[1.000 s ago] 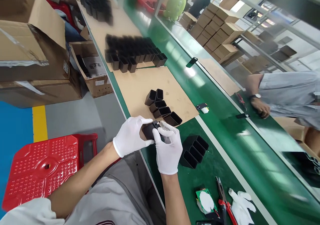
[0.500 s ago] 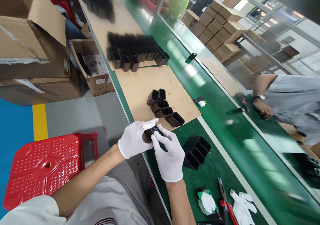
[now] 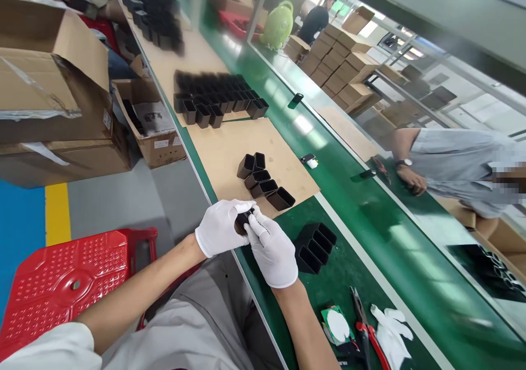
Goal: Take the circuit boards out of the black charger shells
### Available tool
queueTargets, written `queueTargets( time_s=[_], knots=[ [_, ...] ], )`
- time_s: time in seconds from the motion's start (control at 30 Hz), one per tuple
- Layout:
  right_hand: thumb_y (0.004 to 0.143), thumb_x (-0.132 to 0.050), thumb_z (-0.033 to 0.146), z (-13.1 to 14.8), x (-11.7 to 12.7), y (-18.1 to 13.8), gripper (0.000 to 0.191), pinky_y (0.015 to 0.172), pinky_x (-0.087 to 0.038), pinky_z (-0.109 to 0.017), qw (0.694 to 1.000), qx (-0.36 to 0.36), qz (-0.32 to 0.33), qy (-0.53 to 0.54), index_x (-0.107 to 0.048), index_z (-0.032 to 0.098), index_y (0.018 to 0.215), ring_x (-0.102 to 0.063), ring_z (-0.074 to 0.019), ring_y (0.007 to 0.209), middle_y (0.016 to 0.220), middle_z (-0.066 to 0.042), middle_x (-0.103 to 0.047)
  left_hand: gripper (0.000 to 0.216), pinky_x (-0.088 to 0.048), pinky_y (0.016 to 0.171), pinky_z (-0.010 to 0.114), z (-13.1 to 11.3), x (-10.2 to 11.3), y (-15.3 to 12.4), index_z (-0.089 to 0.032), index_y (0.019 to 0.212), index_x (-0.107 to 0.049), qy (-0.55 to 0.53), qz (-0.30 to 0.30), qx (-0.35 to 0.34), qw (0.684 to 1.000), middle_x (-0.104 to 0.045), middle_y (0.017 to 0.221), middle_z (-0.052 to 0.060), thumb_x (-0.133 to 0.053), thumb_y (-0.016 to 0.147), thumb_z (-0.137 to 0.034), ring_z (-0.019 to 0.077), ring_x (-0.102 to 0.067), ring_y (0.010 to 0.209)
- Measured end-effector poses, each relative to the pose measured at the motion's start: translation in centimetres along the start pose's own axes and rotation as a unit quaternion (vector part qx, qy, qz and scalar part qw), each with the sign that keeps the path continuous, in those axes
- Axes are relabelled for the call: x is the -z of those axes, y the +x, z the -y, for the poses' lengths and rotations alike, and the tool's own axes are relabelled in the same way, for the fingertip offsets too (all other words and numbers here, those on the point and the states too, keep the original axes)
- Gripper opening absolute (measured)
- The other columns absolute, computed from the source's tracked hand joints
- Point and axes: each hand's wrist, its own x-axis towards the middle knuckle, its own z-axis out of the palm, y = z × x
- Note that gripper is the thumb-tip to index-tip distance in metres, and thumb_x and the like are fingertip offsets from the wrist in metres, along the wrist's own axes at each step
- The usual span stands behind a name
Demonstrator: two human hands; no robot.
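Right now, on the left, a big box (image 3: 35, 87) sits open on top of another, and a red stool (image 3: 45, 299) stands near it. Next comes a small box (image 3: 162, 153) on the floor. The left hand (image 3: 222, 230), in a white glove, is clamped on a black block (image 3: 242, 221), just over the edge of the green table (image 3: 341, 266). Past it, many black cups (image 3: 219, 98) stand in rows. Five cups (image 3: 258, 180) are on a brown sheet (image 3: 283, 151). The right hand (image 3: 272, 248) has its fingers bunched together on the block's right side; I cannot tell how tight they squeeze. Just beside it is a short row of cups (image 3: 315, 248). Then come a green part (image 3: 339, 326) with a white round top, red pliers (image 3: 364, 329) and a spare glove (image 3: 392, 337).
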Motion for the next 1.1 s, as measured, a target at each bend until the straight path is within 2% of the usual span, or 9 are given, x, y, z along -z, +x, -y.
queueTargets(
  time_s=[0.1,0.2,0.33,0.47,0.57,0.73,0.93,1.03,1.1],
  knots=[
    [0.104,-0.070,0.014,-0.6,-0.1,0.3,0.043,0.099,-0.072,-0.036,1.000,0.010,-0.023,-0.014,-0.072,0.030,0.144,-0.084,-0.0256,0.114,0.134,-0.010,-0.082,0.071,-0.068,0.099,0.048,0.8,0.9,0.7,-0.026,0.144,-0.057,-0.035,0.027,-0.001,0.999,-0.083,0.131,0.009,-0.084,0.078,-0.027,0.0301,-0.083,0.110],
    [0.102,-0.071,0.010,-0.8,-0.2,0.9,0.052,0.104,-0.071,-0.037,0.998,-0.005,-0.062,-0.031,-0.067,0.030,0.150,-0.083,-0.0250,0.118,0.137,-0.011,-0.081,0.096,-0.066,0.105,0.051,2.2,2.1,1.0,-0.025,0.161,-0.037,-0.073,0.028,0.007,0.997,-0.072,0.149,0.015,-0.087,0.080,-0.038,0.0312,-0.079,0.122],
    [0.101,-0.074,0.010,0.0,-1.1,1.2,0.050,0.100,-0.072,-0.037,0.994,-0.030,-0.097,-0.049,-0.068,0.027,0.148,-0.084,-0.0258,0.115,0.133,-0.012,-0.082,0.093,-0.063,0.106,0.052,3.5,2.8,0.9,-0.025,0.167,-0.021,-0.089,0.020,0.028,0.995,-0.064,0.157,0.019,-0.075,0.092,-0.035,0.0294,-0.075,0.127],
    [0.102,-0.075,0.013,0.7,-2.1,0.9,0.033,0.095,-0.073,-0.035,0.993,-0.052,-0.091,-0.056,-0.077,0.026,0.132,-0.086,-0.0246,0.106,0.121,-0.011,-0.085,0.077,-0.058,0.108,0.057,2.8,2.8,1.4,-0.027,0.155,-0.047,-0.050,0.072,0.024,0.996,-0.074,0.143,0.013,-0.079,0.086,-0.031,0.0340,-0.077,0.122],
    [0.102,-0.074,0.014,0.8,-2.0,1.0,0.031,0.095,-0.073,-0.034,0.992,-0.063,-0.092,-0.052,-0.077,0.027,0.130,-0.085,-0.0233,0.107,0.119,-0.009,-0.085,0.066,-0.060,0.104,0.052,2.1,2.7,2.1,-0.026,0.144,-0.061,-0.023,0.125,0.003,0.992,-0.080,0.132,0.009,-0.083,0.082,-0.031,0.0339,-0.079,0.117],
    [0.102,-0.075,0.018,0.7,-1.0,1.5,0.036,0.097,-0.073,-0.034,0.994,-0.068,-0.074,-0.035,-0.074,0.029,0.136,-0.084,-0.0224,0.112,0.125,-0.008,-0.083,0.052,-0.063,0.094,0.049,2.3,1.9,2.7,-0.023,0.139,-0.068,0.009,0.161,0.000,0.987,-0.084,0.125,0.009,-0.076,0.088,-0.027,0.0320,-0.082,0.104],
    [0.104,-0.074,0.022,0.8,-0.7,1.7,0.033,0.091,-0.073,-0.033,0.995,-0.081,-0.060,-0.026,-0.074,0.030,0.136,-0.083,-0.0210,0.109,0.126,-0.009,-0.080,0.049,-0.063,0.089,0.050,2.5,1.3,2.5,-0.024,0.134,-0.071,0.016,0.157,0.014,0.987,-0.084,0.119,0.011,-0.076,0.086,-0.030,0.0334,-0.082,0.098],
    [0.103,-0.075,0.020,0.9,-0.2,2.4,0.029,0.088,-0.073,-0.032,0.994,-0.078,-0.076,-0.023,-0.076,0.029,0.130,-0.084,-0.0200,0.102,0.118,-0.008,-0.082,0.056,-0.063,0.090,0.052,2.4,1.5,2.4,-0.024,0.140,-0.066,-0.001,0.138,0.029,0.990,-0.084,0.122,0.011,-0.075,0.085,-0.029,0.0347,-0.082,0.099],
    [0.100,-0.076,0.017,1.0,0.6,3.1,0.030,0.089,-0.073,-0.032,0.993,-0.072,-0.093,-0.023,-0.076,0.029,0.128,-0.084,-0.0199,0.102,0.117,-0.007,-0.082,0.068,-0.064,0.094,0.052,2.4,1.8,2.2,-0.025,0.153,-0.054,-0.025,0.120,0.041,0.992,-0.082,0.129,0.010,-0.071,0.087,-0.026,0.0333,-0.081,0.105]
  ],
)
